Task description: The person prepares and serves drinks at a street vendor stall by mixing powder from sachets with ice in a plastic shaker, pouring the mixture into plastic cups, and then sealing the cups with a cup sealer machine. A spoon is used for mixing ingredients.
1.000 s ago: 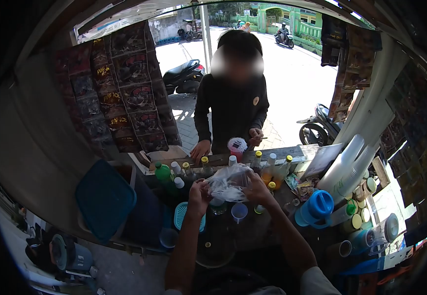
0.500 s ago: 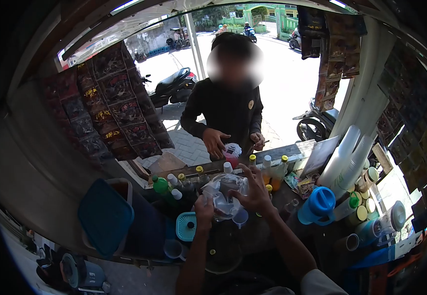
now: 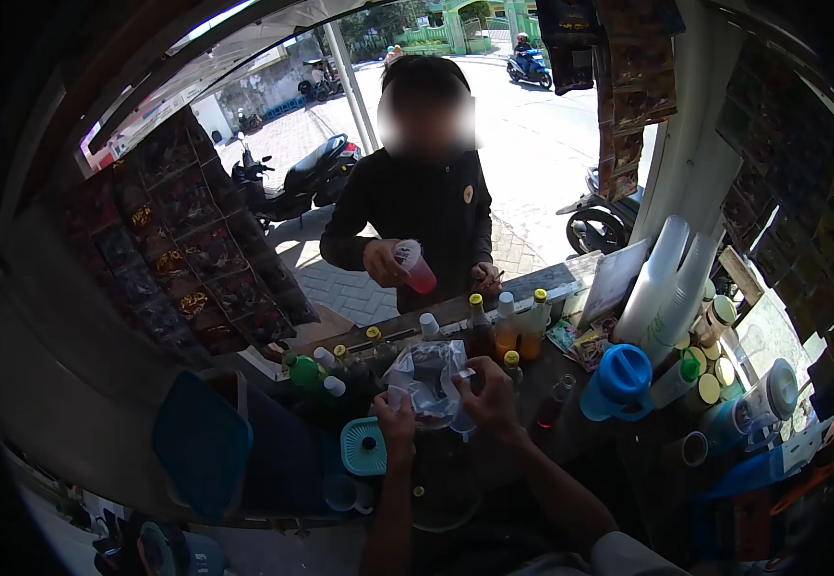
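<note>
Right now, a clear crinkled thin-plastic bag (image 3: 426, 367) is stretching between both hands over the dark counter (image 3: 570, 453), glossy and loosely bulging. Its mouth direction and long axis are staying unreadable. Left hand (image 3: 397, 420) is pinching its edge at 8 o'clock, forearm pointing toward 12; right hand (image 3: 490, 396) is pinching at 3, forearm slanting toward 11. A square turquoise plastic basket (image 3: 352, 459) is sitting around 7–8, a rounded blue plastic pitcher (image 3: 618, 384) at 3.

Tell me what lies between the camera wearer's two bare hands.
In the head view, a clear, crinkled plastic bag spans the gap, gripped by the left hand on one side and the right hand on the other.
</note>
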Tool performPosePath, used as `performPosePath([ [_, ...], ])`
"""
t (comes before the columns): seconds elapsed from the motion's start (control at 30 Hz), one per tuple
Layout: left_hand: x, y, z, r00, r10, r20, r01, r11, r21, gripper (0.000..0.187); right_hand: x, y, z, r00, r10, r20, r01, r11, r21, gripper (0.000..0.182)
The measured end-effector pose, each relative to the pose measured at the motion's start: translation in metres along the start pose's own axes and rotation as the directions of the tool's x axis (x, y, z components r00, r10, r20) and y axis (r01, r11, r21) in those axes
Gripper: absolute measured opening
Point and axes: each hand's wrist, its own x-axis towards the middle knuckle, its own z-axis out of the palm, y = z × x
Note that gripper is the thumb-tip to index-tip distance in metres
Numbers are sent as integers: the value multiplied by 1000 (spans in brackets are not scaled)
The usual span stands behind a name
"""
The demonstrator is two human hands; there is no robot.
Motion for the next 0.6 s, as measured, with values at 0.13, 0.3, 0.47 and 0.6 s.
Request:
performPosePath([
  [0.13,-3,13,2,995,99,-26,-93,978,187,30,13,3,-2,992,115,51,-119,989,84,14],
  [0.3,10,19,-8,944,311,-108,-285,937,204,21,20,13,-1,995,65,75,-70,995,70,13],
  [0.47,28,13,-19,975,57,216,18,943,-331,11,27,14,2,991,53,119,-64,994,88,14],
  [0.6,28,10,-25,931,268,246,-192,937,-293,13,31,12,5,987,79,138,-99,984,148,11],
])
